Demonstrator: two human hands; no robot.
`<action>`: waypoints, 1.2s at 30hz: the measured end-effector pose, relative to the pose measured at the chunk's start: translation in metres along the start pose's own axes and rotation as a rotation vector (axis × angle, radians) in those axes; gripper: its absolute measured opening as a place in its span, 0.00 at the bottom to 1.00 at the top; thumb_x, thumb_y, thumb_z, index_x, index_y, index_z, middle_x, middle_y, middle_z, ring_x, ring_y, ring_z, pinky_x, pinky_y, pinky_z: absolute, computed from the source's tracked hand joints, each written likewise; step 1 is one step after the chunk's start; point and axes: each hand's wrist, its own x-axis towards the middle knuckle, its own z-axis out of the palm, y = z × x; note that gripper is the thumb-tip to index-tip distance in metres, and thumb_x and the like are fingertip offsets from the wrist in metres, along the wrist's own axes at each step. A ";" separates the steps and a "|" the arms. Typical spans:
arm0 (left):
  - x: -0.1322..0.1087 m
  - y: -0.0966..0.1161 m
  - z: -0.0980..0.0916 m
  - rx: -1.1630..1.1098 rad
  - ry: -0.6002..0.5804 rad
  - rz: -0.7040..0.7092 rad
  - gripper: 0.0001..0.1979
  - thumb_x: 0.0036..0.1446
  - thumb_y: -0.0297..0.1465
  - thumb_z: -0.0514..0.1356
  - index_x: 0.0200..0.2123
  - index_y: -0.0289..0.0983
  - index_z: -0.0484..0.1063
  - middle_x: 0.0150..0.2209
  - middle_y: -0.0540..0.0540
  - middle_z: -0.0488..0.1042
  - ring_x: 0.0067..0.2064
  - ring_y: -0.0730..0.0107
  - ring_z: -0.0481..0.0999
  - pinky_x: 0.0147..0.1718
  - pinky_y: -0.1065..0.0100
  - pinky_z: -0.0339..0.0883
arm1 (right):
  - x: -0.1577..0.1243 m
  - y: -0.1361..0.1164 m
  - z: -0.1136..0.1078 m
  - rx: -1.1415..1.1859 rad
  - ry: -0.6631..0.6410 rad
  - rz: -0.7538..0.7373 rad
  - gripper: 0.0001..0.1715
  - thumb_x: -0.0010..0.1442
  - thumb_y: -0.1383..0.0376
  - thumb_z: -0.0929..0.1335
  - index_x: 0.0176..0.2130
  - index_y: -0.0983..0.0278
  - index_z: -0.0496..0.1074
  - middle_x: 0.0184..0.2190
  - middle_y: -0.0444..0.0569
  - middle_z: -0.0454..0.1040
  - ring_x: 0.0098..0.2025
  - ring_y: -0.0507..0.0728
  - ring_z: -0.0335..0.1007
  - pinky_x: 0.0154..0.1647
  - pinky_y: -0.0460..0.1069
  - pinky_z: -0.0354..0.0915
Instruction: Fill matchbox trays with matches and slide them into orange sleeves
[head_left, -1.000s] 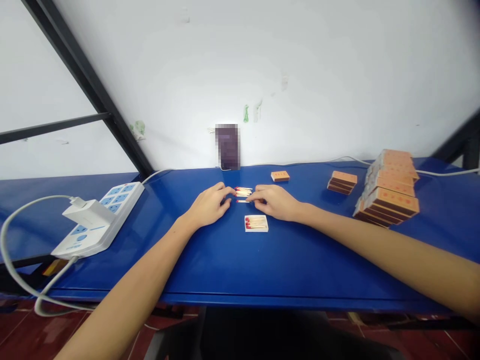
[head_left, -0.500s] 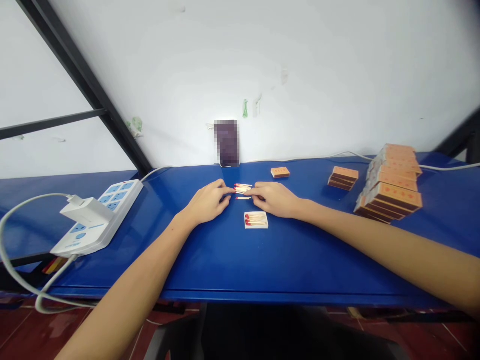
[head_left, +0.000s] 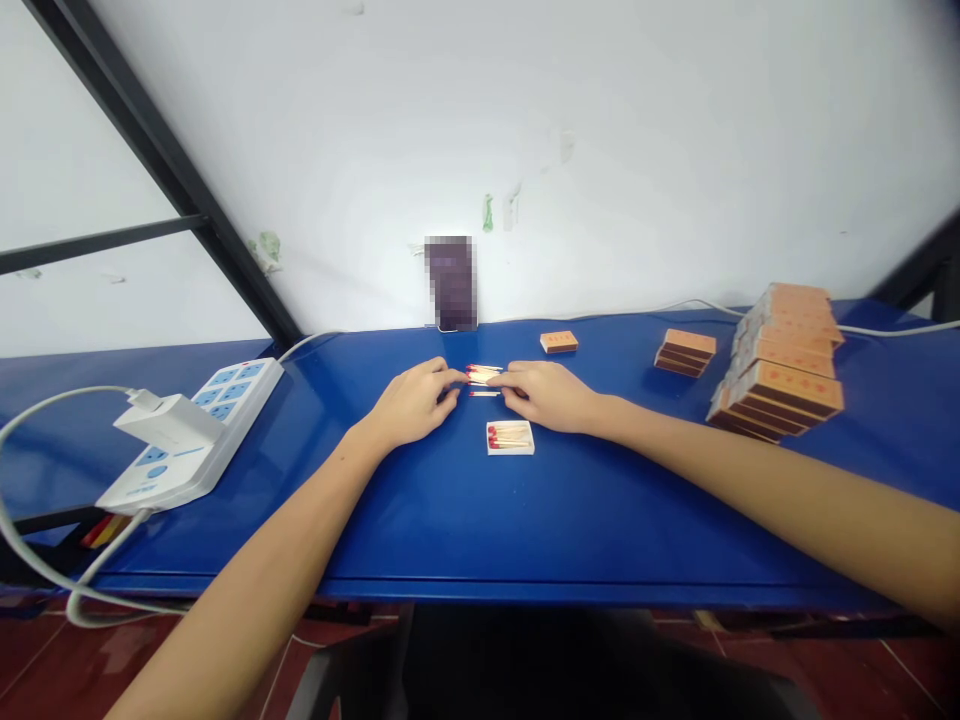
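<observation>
Red-headed matches [head_left: 484, 376] lie in a small pile on the blue table, with a single match [head_left: 484, 394] just in front of them. My left hand [head_left: 416, 402] rests at the red-head side, its index fingertip touching or almost touching the pile and its thumb apart below. From the opposite side my right hand [head_left: 551, 395] points its index finger at the plain match ends, thumb spread beneath it. Neither hand grips anything visible; the outer fingers are partly hidden. Nearer to me sits an open white matchbox tray [head_left: 511, 452] holding several matches.
A closed matchbox [head_left: 559, 342] lies toward the wall, with a small stack of matchboxes [head_left: 685, 352] and a larger stack [head_left: 787, 370] at right. A white power strip [head_left: 225, 440] with a plugged-in charger [head_left: 172, 430] is at left. A blurred dark rectangle [head_left: 454, 285] leans against the wall.
The view has shifted slightly. Both hands stay at the matches in nearly the same pose, and the tray has not visibly moved on the table.
</observation>
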 end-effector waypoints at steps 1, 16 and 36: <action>0.000 0.000 0.000 0.005 0.004 -0.014 0.18 0.65 0.33 0.51 0.54 0.40 0.73 0.39 0.44 0.70 0.38 0.64 0.72 0.37 0.65 0.66 | 0.000 0.000 0.000 -0.001 -0.003 0.001 0.20 0.65 0.67 0.62 0.53 0.59 0.76 0.37 0.50 0.75 0.36 0.55 0.68 0.34 0.48 0.55; 0.000 0.001 -0.002 -0.018 0.001 -0.021 0.17 0.65 0.33 0.51 0.49 0.38 0.76 0.39 0.44 0.72 0.37 0.64 0.73 0.38 0.64 0.66 | 0.000 0.001 0.000 0.019 0.007 -0.014 0.21 0.65 0.67 0.62 0.52 0.58 0.77 0.36 0.50 0.74 0.35 0.55 0.67 0.35 0.48 0.55; 0.002 0.003 0.002 -0.123 0.001 -0.016 0.14 0.63 0.32 0.53 0.47 0.39 0.77 0.36 0.46 0.72 0.35 0.66 0.71 0.35 0.66 0.64 | 0.001 -0.001 -0.001 0.052 0.022 0.030 0.19 0.63 0.69 0.63 0.48 0.60 0.78 0.35 0.49 0.76 0.34 0.54 0.67 0.35 0.47 0.56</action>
